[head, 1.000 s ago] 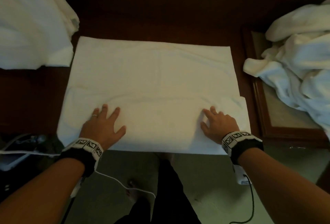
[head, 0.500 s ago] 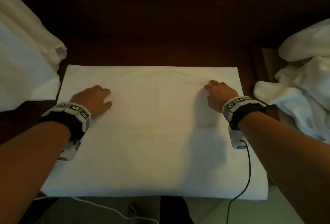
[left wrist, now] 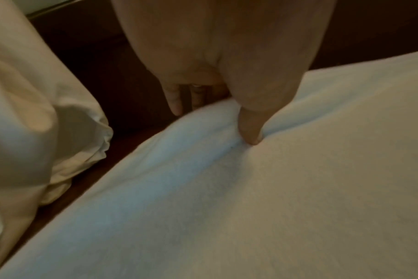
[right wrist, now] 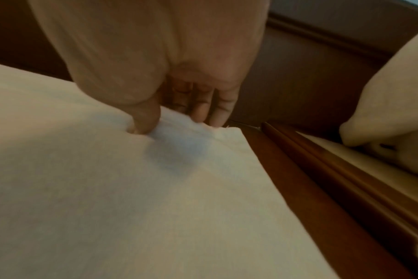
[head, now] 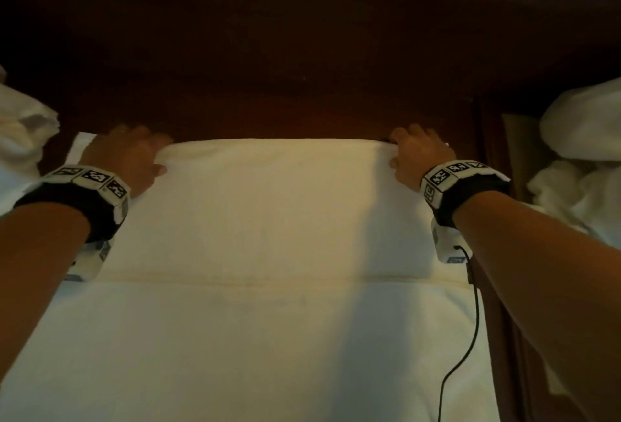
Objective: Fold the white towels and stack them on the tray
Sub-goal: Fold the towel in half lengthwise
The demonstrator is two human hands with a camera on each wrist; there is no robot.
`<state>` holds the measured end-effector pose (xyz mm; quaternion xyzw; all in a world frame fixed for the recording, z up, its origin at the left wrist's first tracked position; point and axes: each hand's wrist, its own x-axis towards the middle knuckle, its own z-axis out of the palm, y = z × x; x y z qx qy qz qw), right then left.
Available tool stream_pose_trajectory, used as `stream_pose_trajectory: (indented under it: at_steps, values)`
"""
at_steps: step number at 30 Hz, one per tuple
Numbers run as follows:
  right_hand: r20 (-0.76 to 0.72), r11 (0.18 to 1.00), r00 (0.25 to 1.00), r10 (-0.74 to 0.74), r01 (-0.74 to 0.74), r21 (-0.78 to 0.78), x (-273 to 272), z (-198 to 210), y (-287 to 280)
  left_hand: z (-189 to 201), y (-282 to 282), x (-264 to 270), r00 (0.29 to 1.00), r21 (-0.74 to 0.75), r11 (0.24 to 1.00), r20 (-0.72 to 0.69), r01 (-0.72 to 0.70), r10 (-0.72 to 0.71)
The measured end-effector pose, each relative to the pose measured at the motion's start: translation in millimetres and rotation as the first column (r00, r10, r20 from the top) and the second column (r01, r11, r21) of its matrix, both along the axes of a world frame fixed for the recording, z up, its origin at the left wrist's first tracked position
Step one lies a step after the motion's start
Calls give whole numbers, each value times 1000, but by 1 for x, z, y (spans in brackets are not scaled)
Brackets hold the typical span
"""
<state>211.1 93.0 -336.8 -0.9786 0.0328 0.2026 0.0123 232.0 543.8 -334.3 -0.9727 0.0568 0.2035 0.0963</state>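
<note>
Pinching towel [head: 268, 220] (far edge), both hands

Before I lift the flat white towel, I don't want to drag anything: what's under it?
Only the dark wooden table shows beyond the flat white towel. The left hand and right hand pinch its far edge, fingers tucked behind. Anything beneath is hidden.

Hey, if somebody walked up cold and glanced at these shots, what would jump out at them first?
The big white towel spread flat over the dark wooden table fills the middle. The left hand and right hand each pinch its far edge near a corner, thumb on top. Crumpled white cloth heaps sit at the left and right.
</note>
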Motion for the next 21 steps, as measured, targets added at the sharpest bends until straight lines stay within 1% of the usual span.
stream_pose_trajectory:
  at_steps: [2,5,7,9,12,14,16,19,21]
  values:
    - [7,999,1000,12,-11,-38,8,2,-4,2,-6,8,998,41,998,39,41,-42]
    - [121,998,993,0,9,-68,19,10,-13,11,-15,17,986,49,996,147,74,-80]
    - [235,998,971,-32,41,-36,25,21,-18,21,-20,24,972,7,997,223,73,-73]
    - [315,1000,949,-23,21,10,26,36,-21,35,-24,29,960,-68,996,276,54,-34]
    - [338,994,940,-39,3,107,18,62,-22,56,-21,28,951,-147,989,307,13,33]
    - [332,987,940,-84,32,159,3,77,-23,67,-17,18,946,-175,984,322,37,22]
    - [332,982,937,-111,53,180,-19,90,-22,79,-14,-1,941,-202,977,339,69,3]
    - [344,991,934,-94,53,126,-63,101,-20,95,-9,-44,930,-261,957,367,123,-20]
    - [355,996,932,-78,55,75,-98,102,-16,99,-4,-82,898,-264,939,431,220,-89]
